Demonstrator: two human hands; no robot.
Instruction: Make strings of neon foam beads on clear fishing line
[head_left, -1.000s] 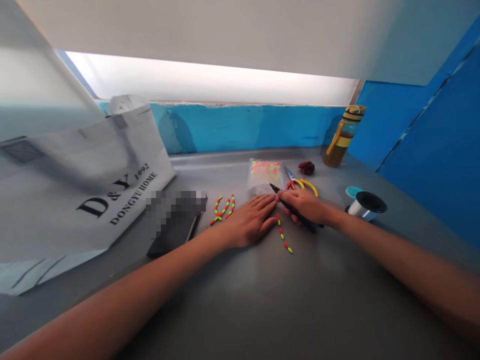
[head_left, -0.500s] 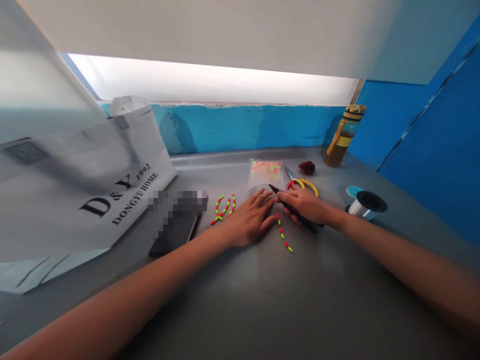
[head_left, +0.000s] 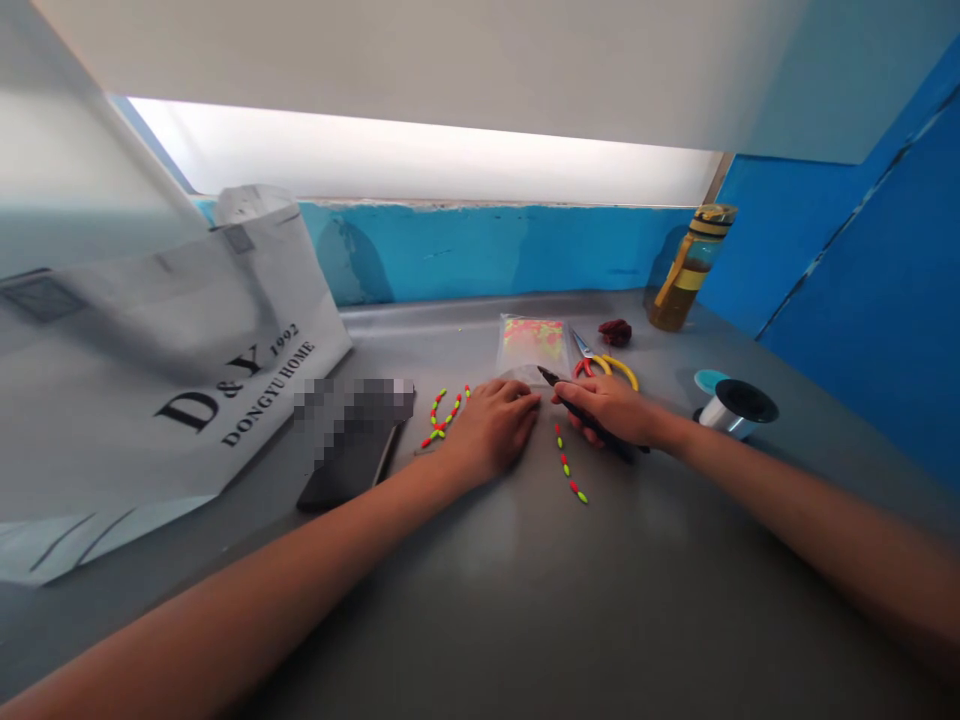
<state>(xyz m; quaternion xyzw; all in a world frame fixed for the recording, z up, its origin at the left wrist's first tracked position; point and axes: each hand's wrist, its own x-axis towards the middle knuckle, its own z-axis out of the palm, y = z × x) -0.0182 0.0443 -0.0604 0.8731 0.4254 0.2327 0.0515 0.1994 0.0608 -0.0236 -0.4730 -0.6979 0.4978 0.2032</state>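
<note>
My right hand (head_left: 607, 408) is wrapped round a dark pointed tool (head_left: 581, 407), its tip toward the upper left. My left hand (head_left: 496, 422) rests on the table with its fingers curled in; whether anything is under them is hidden. Between and just below the hands lies a short string of red and yellow-green beads (head_left: 566, 468). More strung beads (head_left: 442, 425) lie left of my left hand, partly covered by it. A clear bag of red and yellow beads (head_left: 535, 343) sits just beyond both hands.
Scissors with red and yellow handles (head_left: 604, 366), a dark red bundle (head_left: 615, 332) and a bottle (head_left: 688, 270) stand behind. A spool (head_left: 737, 408) is at right. A black phone-like object (head_left: 356, 455) and a large white bag (head_left: 187, 380) lie left on the grey table (head_left: 540, 600).
The fingers of my left hand, spread flat before, have drawn in and curled. My right hand with the tool has barely moved. The view has shifted slightly.
</note>
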